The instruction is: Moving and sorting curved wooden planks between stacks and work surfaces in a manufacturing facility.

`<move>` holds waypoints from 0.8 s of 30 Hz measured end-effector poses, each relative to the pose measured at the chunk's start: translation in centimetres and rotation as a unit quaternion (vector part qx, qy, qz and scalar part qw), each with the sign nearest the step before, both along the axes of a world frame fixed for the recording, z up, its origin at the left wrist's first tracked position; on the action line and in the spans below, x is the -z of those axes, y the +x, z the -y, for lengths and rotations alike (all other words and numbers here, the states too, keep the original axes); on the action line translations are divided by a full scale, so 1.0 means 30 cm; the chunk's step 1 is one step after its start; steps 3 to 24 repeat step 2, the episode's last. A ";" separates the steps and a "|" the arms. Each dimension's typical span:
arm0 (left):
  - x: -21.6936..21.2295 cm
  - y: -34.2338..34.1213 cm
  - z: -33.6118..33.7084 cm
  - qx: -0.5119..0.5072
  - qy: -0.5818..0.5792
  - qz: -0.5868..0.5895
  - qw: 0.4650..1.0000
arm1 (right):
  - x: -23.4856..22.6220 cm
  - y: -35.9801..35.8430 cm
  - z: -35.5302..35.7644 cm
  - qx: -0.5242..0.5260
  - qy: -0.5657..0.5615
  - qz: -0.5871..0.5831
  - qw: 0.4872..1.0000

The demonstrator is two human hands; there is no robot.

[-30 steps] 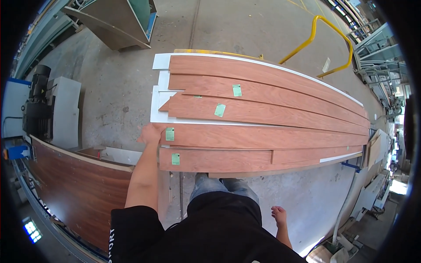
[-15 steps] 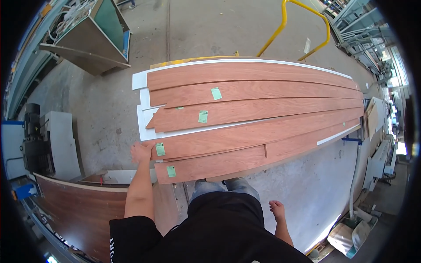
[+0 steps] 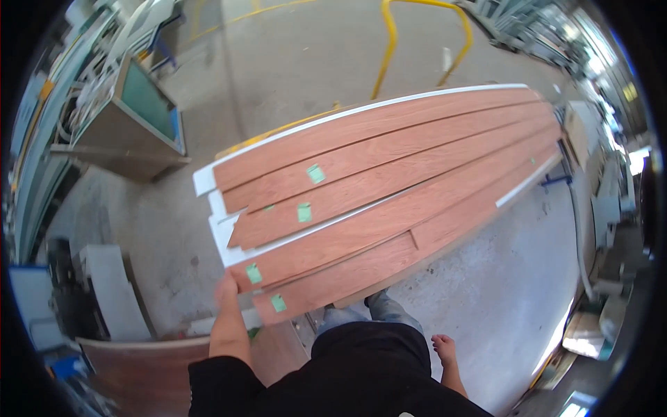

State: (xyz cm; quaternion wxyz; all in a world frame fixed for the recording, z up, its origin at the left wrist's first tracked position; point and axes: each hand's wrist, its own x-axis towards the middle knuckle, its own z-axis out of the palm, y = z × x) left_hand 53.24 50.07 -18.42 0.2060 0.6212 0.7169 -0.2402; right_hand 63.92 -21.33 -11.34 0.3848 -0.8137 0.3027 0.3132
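My left hand (image 3: 226,288) grips the left end of a long reddish-brown wooden plank (image 3: 326,247). Its fingers are smeared by motion. A green label (image 3: 253,273) sticks to the plank near that end. Nearer my body lies another plank (image 3: 340,281), with its own green label (image 3: 278,303). Further planks (image 3: 375,137) lie side by side beyond, over white boards (image 3: 219,229) that show at the left end. My right hand (image 3: 443,349) hangs low beside my hip, fingers loosely curled, with nothing visible in it.
Past the stack's far side stands a yellow tubular rail (image 3: 389,48). An open wooden cabinet (image 3: 132,118) is at the far left. A brown panel (image 3: 153,368) lies near my left elbow, and a grey hose (image 3: 582,250) runs down on the right.
The gripped plank has slid left along the stack with my left hand. My view has turned, so the stack appears more tilted. My right hand still hangs at my side.
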 end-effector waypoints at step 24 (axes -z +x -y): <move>-0.001 0.122 0.006 0.042 -0.029 0.058 0.997 | 0.005 -0.047 0.022 0.008 -0.012 0.000 1.000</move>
